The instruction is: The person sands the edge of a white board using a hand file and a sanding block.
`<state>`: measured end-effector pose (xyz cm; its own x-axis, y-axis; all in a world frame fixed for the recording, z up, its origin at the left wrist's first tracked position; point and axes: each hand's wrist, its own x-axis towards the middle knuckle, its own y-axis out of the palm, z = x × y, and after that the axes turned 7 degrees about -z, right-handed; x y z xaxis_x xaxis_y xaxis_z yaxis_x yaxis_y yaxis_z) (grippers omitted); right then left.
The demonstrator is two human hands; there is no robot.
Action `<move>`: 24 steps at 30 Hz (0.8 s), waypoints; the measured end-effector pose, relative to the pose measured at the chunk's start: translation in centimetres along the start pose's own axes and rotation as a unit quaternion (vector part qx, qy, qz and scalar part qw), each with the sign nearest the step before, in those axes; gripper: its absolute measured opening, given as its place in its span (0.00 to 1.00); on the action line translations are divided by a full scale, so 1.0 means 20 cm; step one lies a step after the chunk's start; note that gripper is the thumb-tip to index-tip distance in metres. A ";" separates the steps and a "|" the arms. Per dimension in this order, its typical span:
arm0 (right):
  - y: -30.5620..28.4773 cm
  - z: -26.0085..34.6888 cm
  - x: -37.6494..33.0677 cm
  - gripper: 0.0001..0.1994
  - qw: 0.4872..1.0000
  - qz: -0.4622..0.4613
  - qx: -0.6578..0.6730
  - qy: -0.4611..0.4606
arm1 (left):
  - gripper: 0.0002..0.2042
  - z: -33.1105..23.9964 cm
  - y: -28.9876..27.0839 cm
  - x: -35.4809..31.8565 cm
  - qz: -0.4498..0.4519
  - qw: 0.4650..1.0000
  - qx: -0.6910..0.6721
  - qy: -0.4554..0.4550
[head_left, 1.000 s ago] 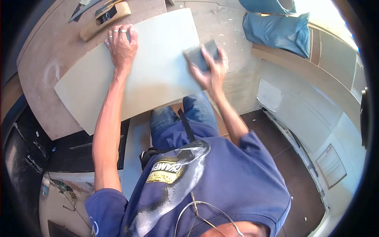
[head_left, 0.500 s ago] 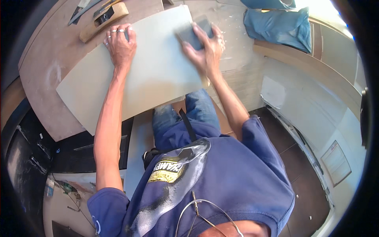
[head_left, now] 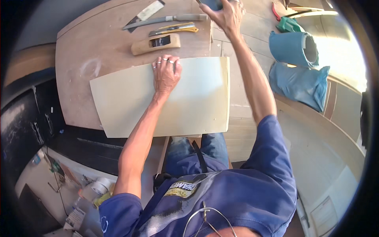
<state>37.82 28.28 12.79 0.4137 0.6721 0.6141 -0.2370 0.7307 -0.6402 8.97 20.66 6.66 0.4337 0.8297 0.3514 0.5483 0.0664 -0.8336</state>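
Observation:
A pale cream flat panel lies on a brown wooden worktable. My left hand presses flat on the panel's far edge, fingers spread, rings on them. My right hand is stretched far forward past the panel, near the top of the view, gripping a dark grey sanding block that is mostly cut off by the frame edge.
Beyond the panel lie a wooden hand plane, a yellow-handled knife and a long saw-like blade. A blue roll and blue cloth sit right. Clutter fills the floor at lower left.
My right hand lifted the sanding block off the panel and carried it forward, away from me. My left hand stays pressed on the panel. The camera view shifted.

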 end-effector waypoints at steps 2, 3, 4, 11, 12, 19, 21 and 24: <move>0.18 0.02 0.14 0.35 0.997 0.074 0.013 -0.028 | 0.06 0.02 -0.03 0.00 0.001 1.000 -0.012 -0.012; 0.27 0.02 0.20 0.35 0.994 0.097 0.007 -0.055 | 0.08 0.02 -0.04 0.01 -0.003 1.000 -0.019 -0.003; 0.36 0.04 0.24 0.35 0.989 0.120 0.006 -0.082 | 0.08 0.02 -0.05 0.00 -0.008 1.000 -0.019 -0.004; 0.72 0.18 0.16 0.31 0.947 0.214 0.136 -0.197 | 0.09 0.01 -0.06 0.00 0.001 0.999 -0.039 -0.022; 0.76 0.24 0.12 0.30 0.931 0.231 0.166 -0.229 | 0.09 0.01 -0.06 0.00 -0.004 0.999 -0.039 -0.027; 1.09 0.65 0.21 0.29 0.824 0.414 0.036 -0.386 | 0.08 0.06 -0.07 -0.04 -0.013 0.999 0.007 -0.029; 1.26 0.54 0.27 0.25 0.806 0.467 -0.002 -0.363 | 0.08 0.00 -0.03 0.02 -0.007 1.000 -0.008 -0.012; 1.32 0.49 0.33 0.15 0.862 0.391 0.029 -0.322 | 0.08 -0.03 0.01 0.06 -0.009 1.000 -0.024 -0.002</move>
<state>25.73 53.13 4.51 -0.4608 0.8754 0.1457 -0.2732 0.0163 -0.9618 10.11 21.23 7.10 0.4207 0.8308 0.3644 0.5902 0.0544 -0.8054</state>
